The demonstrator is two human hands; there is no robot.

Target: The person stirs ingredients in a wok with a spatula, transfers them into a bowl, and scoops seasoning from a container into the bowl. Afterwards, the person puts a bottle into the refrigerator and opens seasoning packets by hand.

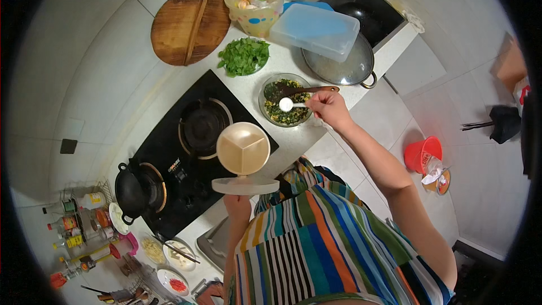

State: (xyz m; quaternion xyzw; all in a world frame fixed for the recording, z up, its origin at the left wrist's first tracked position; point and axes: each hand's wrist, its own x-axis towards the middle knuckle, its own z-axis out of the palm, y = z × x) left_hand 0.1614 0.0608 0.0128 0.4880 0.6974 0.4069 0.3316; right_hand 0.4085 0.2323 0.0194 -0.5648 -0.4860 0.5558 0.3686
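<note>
My right hand (328,108) grips the handle of a small white measuring spoon (299,105). The spoon is held over a glass bowl (261,106) of chopped greens mixed with yellow bits (279,116); whether its white scoop carries powder, I cannot tell. A dark wooden spoon (315,89) rests in the bowl, its handle across the rim. Lower down, my left hand (238,204) holds a round cream seasoning box (243,149) with three compartments. The box's translucent lid (245,185) hangs open, hiding most of my left fingers.
Beside the bowl are a plate of cut leafy greens (244,56), a lidded pan (338,72) under a plastic container (315,29), and a basket (254,21). Left of me is a gas stove (186,173) with a small wok (132,192). Several ingredient dishes (180,256) stand lower left.
</note>
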